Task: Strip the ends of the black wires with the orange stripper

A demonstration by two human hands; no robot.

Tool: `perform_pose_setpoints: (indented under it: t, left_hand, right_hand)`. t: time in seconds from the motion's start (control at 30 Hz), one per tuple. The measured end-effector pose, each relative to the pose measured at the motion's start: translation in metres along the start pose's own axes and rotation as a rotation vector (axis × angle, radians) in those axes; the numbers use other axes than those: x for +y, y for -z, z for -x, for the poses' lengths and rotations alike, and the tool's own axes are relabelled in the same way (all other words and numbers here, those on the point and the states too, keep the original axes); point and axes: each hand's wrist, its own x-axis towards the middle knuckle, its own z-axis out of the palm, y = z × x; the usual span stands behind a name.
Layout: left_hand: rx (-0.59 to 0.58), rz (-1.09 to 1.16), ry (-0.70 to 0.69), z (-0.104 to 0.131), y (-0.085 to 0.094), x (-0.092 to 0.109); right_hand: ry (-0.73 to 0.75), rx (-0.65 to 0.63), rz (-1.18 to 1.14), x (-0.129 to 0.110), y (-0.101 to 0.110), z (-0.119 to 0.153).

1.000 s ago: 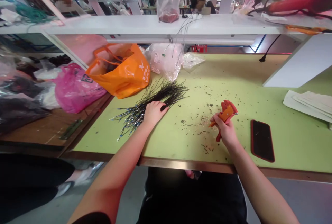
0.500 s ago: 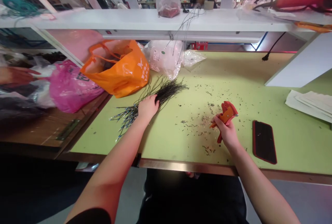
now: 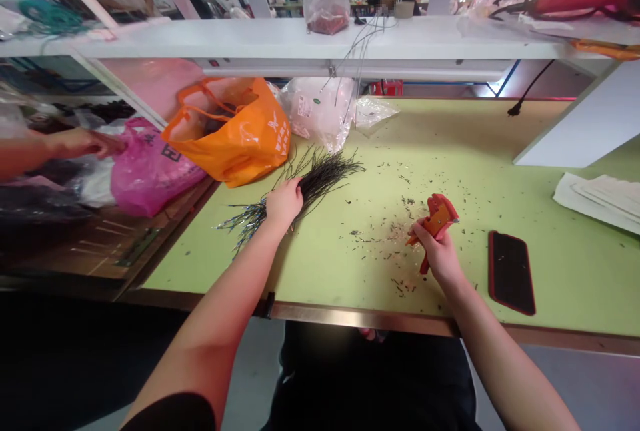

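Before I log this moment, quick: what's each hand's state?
Left hand: over the black wire bundle; fingers hidden, so whether it grips cannot be told.
Right hand: closed, holding the red-and-orange wire stripper.

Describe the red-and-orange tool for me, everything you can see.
The tool looks plastic, red with an orange middle part and a small metallic bit at the head's right. The right hand grips its handles, head pointing forward; a red handle end shows below. It is by dark scraps on the table; contact with the table is unclear.
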Motion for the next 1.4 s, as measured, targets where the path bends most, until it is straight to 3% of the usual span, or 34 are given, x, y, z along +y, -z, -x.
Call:
perform_pose_setpoints:
  t: [0.13,0.23,0.33,0.67,0.87,1.1,1.4]
  left_hand:
    - [0.051,-0.028,-0.109,0.005,-0.001,0.013]
    - [-0.016,-0.036,-0.186,0.004,-0.006,0.026]
    - [-0.062,-0.034,-0.181,-0.001,-0.011,0.033]
    - [0.003,0.005,-0.122,-0.009,-0.013,0.017]
    - [-0.005,0.008,-0.159,-0.007,-0.017,0.022]
    - [-0.023,-0.021,-0.172,-0.008,-0.017,0.023]
    - [-0.043,-0.079,-0.14,-0.012,-0.014,0.02]
  right_hand:
    - [0.003,-0.005,0.014,-0.004,-0.001,0.002]
    - [-0.004,-0.005,0.027,-0.008,-0.002,0.002]
    - [0.001,-0.001,0.042,-0.011,-0.002,0.003]
    - [0.023,-0.015,0.07,-0.011,-0.003,0.004]
    - [0.027,-0.039,0.088,-0.012,-0.004,0.003]
    - [-0.071,-0.112,0.055,-0.02,-0.006,0.006]
    - [-0.013,-0.094,0.121,-0.018,-0.004,0.005]
